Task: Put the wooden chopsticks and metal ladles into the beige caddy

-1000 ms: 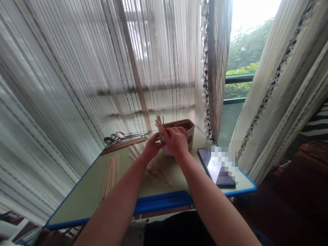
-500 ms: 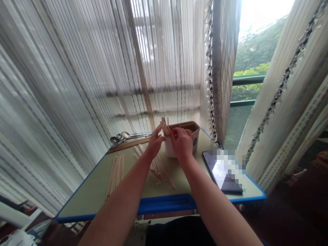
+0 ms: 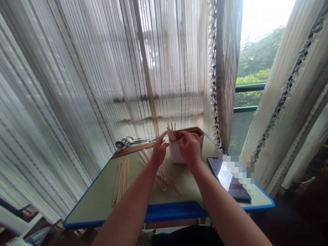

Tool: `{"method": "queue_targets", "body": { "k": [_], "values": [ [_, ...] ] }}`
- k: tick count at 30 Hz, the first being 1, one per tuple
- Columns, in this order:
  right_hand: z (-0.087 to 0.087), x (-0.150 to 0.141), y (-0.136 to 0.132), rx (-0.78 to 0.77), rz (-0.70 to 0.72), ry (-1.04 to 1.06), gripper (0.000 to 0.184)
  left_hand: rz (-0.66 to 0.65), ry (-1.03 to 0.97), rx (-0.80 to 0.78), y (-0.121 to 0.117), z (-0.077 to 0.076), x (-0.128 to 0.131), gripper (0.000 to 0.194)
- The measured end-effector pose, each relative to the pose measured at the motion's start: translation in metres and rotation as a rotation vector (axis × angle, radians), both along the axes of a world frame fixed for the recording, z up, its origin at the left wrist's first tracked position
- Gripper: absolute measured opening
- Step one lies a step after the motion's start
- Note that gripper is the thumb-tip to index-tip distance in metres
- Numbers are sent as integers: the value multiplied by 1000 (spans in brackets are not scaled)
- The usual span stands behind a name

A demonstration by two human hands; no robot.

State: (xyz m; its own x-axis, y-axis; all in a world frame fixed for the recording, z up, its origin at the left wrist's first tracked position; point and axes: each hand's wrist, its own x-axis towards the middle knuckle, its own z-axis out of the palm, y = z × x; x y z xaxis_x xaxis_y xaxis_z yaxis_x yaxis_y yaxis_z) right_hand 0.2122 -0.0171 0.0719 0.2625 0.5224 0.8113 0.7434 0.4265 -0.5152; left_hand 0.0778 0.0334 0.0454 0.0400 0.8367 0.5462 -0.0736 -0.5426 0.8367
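A bundle of light wooden chopsticks (image 3: pixel 172 132) stands in the left end of a white container (image 3: pixel 175 152) with a brown rim, leaning, its tips above the edge. My left hand (image 3: pixel 160 150) is just left of the container, fingers apart and holding nothing, with the fingertips close to the bundle. My right hand (image 3: pixel 190 145) reaches over the container's near wall, its fingers bent just right of the chopsticks. Its fingertips are partly hidden, and I cannot make out what they grip. Loose chopsticks (image 3: pixel 167 176) lie fanned out on the table below my left hand.
A row of chopsticks (image 3: pixel 122 179) lies on the left of the blue-edged table (image 3: pixel 89 205). Behind are metal ladles (image 3: pixel 125 141) and darker chopsticks (image 3: pixel 135 149). A tablet (image 3: pixel 229 179) lies at the right. Curtains (image 3: pixel 164 78) hang behind the table.
The chopstick bundle has dropped lower into the container and spread a little. My left hand has opened away from it; my right hand has shifted right of it. The view has tilted slightly.
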Motion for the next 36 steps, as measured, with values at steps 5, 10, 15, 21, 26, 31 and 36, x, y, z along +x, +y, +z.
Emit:
{"method": "queue_targets", "body": {
  "k": [5,10,15,21,26,31,36],
  "values": [
    [32,-4,26,-215,262,244,52,45,56,45,-7,-11,7,62],
    [58,-14,48,-412,331,402,73,42,126,47,-9,-19,16,79],
    [62,-14,46,-478,589,317,69,142,99,-10,-4,-21,16,79],
    [57,-13,35,-476,725,256,40,194,119,-157,0,-23,16,83],
    [55,-11,31,-489,820,398,24,183,113,-171,0,-22,15,87],
    [59,-8,28,-531,871,482,23,192,162,-171,-1,-20,14,85],
    [61,-5,24,-572,814,367,27,199,192,-177,-1,-19,14,84]
  ]
}}
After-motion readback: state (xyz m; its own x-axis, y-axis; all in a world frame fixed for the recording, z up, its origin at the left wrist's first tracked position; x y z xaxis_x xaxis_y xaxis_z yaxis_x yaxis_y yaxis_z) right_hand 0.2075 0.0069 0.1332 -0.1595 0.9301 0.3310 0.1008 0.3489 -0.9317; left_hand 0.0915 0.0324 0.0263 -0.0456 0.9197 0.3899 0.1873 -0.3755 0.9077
